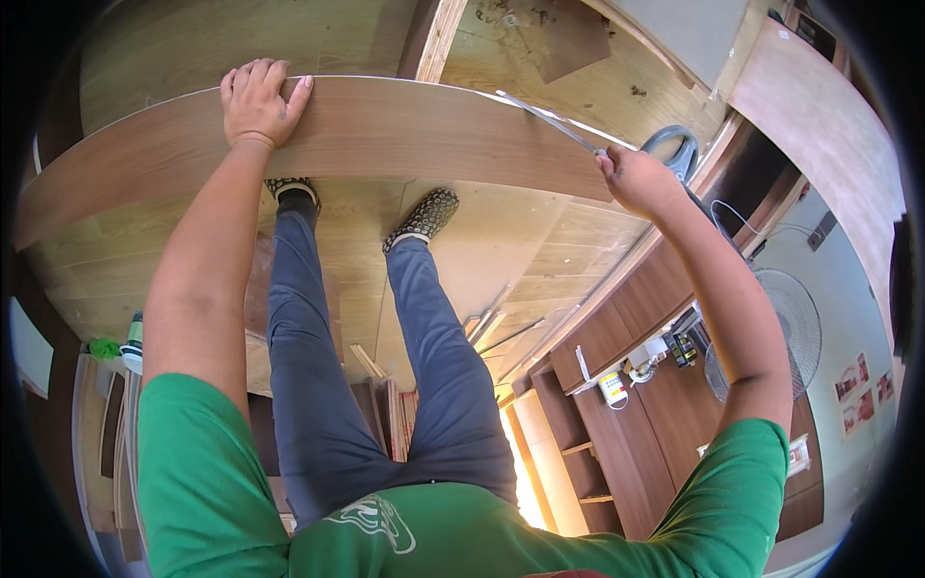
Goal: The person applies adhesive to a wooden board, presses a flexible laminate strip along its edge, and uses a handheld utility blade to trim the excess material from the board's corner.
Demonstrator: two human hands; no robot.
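A long brown wood-grain board with a pale edge stretches across in front of me. My left hand holds its upper edge, fingers bent over it and thumb along the near face. My right hand is closed round the near end of a thin, flat grey tool, which looks like a file or a blade. The tool slants up and left, its far tip at the board's pale edge. I cannot tell whether the tip touches. A grey looped handle shows just beyond my right hand.
My shoes stand on the wood-patterned floor near the board. A wire-caged fan is at right, with a white container on brown panels. Wood strips lie by my legs. A wooden frame stands beyond the board.
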